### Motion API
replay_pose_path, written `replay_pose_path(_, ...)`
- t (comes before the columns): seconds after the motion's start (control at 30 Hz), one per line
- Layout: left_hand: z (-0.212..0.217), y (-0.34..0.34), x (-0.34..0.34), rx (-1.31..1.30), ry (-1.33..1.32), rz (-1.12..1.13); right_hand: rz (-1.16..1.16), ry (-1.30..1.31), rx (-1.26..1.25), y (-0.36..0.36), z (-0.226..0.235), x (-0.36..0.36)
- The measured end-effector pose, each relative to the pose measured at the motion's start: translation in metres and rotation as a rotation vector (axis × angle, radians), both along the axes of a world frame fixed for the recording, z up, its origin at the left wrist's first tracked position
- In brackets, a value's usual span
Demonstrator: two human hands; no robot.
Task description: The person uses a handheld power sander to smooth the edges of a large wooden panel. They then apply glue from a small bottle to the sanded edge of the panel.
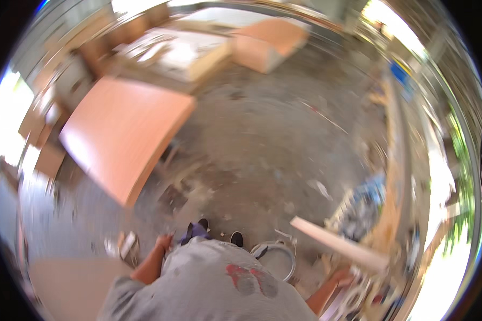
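Observation:
My left hand (165,243) hangs low beside my grey shirt (214,278), over the floor. Its fingers are smeared by motion, and I make out nothing held in it. On the other side, my right hand (344,277) reaches out to the right, just below a pale wooden board (340,243). Around that hand lies a jumble of light strips and small items (361,294). Blur hides whether its fingers touch or grip any of them. A round white bucket (286,260) stands between my feet and my right arm.
A large panel with an orange-brown top (128,128) stands raised at left. Farther back are a white-topped stack (185,53) and another orange-brown panel (270,40). Clear plastic wrapping (359,211) lies beside a long wooden beam (395,171) at right. A beige panel (72,286) is at lower left.

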State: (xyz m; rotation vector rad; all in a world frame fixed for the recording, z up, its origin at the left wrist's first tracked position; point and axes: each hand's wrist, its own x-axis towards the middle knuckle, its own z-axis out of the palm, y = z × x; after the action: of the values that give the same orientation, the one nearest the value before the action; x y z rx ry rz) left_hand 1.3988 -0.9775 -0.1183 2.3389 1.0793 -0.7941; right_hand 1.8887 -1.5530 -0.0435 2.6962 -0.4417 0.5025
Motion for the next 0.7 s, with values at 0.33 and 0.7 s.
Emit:
replay_pose_path(0.33,0.14,-0.041,0.094,-0.187,-0.707,0.65,1.292,0.324,1.198,0.312,0.058,-0.029)
replay_pose_path(0.7,0.251,0.001,0.015,0.242,-1.086,0.718,2.111,1.855,0.717,0.601,0.166,-0.304)
